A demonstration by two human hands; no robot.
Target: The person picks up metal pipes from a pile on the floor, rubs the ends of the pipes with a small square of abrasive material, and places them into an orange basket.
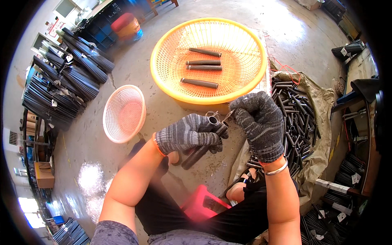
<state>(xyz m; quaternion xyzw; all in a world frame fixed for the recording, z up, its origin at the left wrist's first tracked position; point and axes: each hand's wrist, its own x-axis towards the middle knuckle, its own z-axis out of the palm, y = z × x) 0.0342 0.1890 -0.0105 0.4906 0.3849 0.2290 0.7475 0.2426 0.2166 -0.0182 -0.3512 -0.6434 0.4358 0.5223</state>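
Note:
My left hand, in a grey striped knit glove, is closed around two short dark metal tubes, their open ends tilted up toward the right. My right hand, gloved alike, is pinched just beside those ends. Between its thumb and fingers is a thin, shiny, wire-like piece; its exact kind is too small to tell. Beyond the hands stands a large yellow plastic basket with several similar tubes lying apart on its bottom.
On the right, many loose tubes lie heaped on an opened woven sack. A small pink basket sits on the floor at left. Below my arms is a red plastic stool. Bundles of long rods stack along the left side.

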